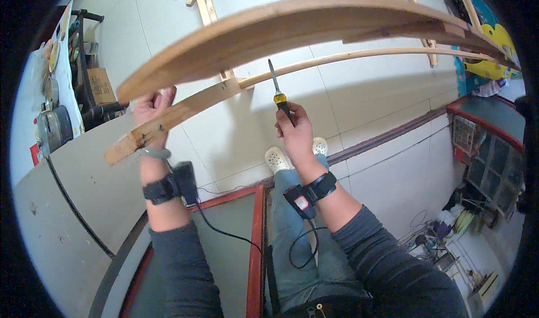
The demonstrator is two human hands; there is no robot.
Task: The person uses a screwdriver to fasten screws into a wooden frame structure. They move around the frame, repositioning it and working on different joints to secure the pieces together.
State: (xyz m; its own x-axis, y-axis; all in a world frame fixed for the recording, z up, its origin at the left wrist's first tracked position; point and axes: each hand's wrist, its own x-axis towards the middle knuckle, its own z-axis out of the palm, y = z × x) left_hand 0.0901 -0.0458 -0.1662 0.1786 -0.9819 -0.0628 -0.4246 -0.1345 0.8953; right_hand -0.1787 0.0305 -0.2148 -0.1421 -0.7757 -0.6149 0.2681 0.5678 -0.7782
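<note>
My left hand (150, 107) grips the lower bar of a wooden frame (185, 107), near its left end. A wide wooden plank (292, 23) of the same frame arches across the upper view just above that hand. My right hand (296, 130) is closed around the black and yellow handle of a screwdriver (278, 90), whose metal tip points up toward the thin wooden rail (359, 55). The tip stops short of the rail. Both wrists carry black straps with small devices and cables.
Below me lie a white tiled floor (236, 132), my white shoes (278, 159) and a red-edged table (258, 234). A rack with a cardboard box (101, 85) stands left. More wooden slats (203, 0) lie on the floor. Clutter and cables fill the lower right.
</note>
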